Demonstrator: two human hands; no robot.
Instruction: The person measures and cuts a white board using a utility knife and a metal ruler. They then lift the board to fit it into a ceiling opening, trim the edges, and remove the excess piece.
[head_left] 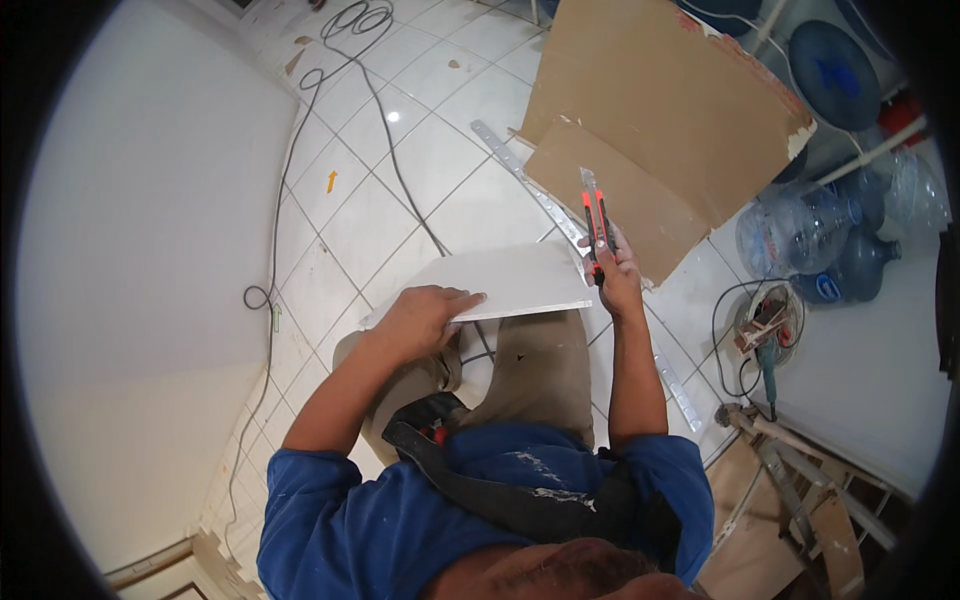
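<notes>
My left hand (424,318) grips the near edge of a white board (515,278), its thumb lying on the top face. The board rests across my knees. To its right, my right hand (617,275) is closed round a red and black utility knife (597,220), whose blade is out and points away from me. A long perforated metal strip (535,190) lies on the floor past the board, passing beneath my right hand; a further length shows to the right of my forearm.
Brown cardboard-coloured sheets (650,110) lie on the tiles ahead to the right. Large water bottles (800,230) stand along the right wall. A bucket with tools (775,320) and a metal ladder-like frame (800,480) are nearer me. A grey cable (385,120) runs over the floor.
</notes>
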